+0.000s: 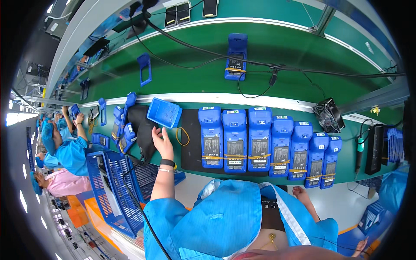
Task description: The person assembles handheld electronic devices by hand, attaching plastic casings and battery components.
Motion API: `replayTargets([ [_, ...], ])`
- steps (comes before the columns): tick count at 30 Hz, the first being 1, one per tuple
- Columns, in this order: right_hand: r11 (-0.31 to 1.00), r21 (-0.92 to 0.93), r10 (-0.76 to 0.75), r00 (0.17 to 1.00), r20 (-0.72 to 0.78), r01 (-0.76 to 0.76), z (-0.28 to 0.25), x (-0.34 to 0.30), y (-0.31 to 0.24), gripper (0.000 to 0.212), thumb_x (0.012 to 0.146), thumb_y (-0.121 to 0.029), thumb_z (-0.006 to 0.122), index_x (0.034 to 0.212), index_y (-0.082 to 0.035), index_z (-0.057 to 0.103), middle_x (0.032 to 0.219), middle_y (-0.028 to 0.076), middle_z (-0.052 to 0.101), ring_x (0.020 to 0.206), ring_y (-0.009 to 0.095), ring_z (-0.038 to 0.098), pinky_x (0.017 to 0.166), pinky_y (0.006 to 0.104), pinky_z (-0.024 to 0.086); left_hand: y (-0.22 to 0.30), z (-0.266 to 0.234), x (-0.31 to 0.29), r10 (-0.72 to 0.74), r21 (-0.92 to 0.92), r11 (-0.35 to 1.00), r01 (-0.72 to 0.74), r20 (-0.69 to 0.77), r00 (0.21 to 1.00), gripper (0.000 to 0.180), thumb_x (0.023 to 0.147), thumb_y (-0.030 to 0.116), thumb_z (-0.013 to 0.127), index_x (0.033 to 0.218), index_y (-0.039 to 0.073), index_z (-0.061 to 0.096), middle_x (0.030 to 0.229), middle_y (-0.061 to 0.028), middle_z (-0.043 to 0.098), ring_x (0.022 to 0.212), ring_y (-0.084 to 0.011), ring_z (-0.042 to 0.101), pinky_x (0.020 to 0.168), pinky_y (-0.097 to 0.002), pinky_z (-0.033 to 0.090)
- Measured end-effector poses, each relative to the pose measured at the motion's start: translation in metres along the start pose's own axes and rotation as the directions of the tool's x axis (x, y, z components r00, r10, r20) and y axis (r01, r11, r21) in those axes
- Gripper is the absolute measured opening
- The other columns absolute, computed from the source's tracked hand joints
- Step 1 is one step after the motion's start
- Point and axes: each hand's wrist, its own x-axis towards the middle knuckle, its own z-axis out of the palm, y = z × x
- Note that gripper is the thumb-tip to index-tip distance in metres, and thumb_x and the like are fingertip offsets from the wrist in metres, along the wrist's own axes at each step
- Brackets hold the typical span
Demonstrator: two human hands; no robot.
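Note:
My left hand (162, 139) is open, its fingers spread just below a small blue plastic bin (164, 112); nothing shows in its grasp. A yellow rubber band (187, 141) lies in a loop right of those fingers. My right hand (299, 191) hangs low by the bench's near edge, fingers curled, with nothing visible in it. Between and beyond the hands, several blue handheld devices (235, 121) lie side by side in a row. Their backs face up, battery compartments uncovered, and yellow rubber bands wrap their lower parts.
A black fan (328, 115) stands beyond the row's right end, near an electric screwdriver (360, 149). More blue devices (125, 136) lie left beside a black bag (145, 130). Blue crates (113, 186) stand at lower left. Cables (268, 66) cross the raised green shelf. Co-workers sit further left.

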Motion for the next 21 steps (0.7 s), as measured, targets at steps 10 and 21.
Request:
replayTargets([
  [10,0.958,-0.236,-0.171,0.985,-0.009,0.164,-0.003,-0.1,-0.146,0.034,0.082,-0.015,0.064,0.112,-0.001,0.057,0.103,0.012,0.066,0.092,0.022,0.064,0.081,0.0319,0.05,0.008,0.038,0.039,-0.371,-0.302,0.841,0.449,0.282,0.885,0.021,0.086,0.01,0.051,0.103,-0.004,0.053,0.077,-0.0097,0.061,0.05,-0.0154,0.058,0.041,-0.0256,0.049],
  [21,0.886,-0.084,-0.382,0.616,-0.689,0.456,-0.069,-0.06,-0.188,0.021,0.089,-0.014,0.057,0.106,-0.002,0.06,0.095,0.007,0.064,0.088,0.012,0.059,0.079,0.0256,0.046,-0.008,0.015,-0.033,-0.004,0.064,0.998,-0.013,0.255,0.967,0.034,0.094,0.028,0.051,0.107,-0.002,0.059,0.093,-0.0132,0.063,0.087,-0.0235,0.059,0.078,-0.0358,0.046],
])
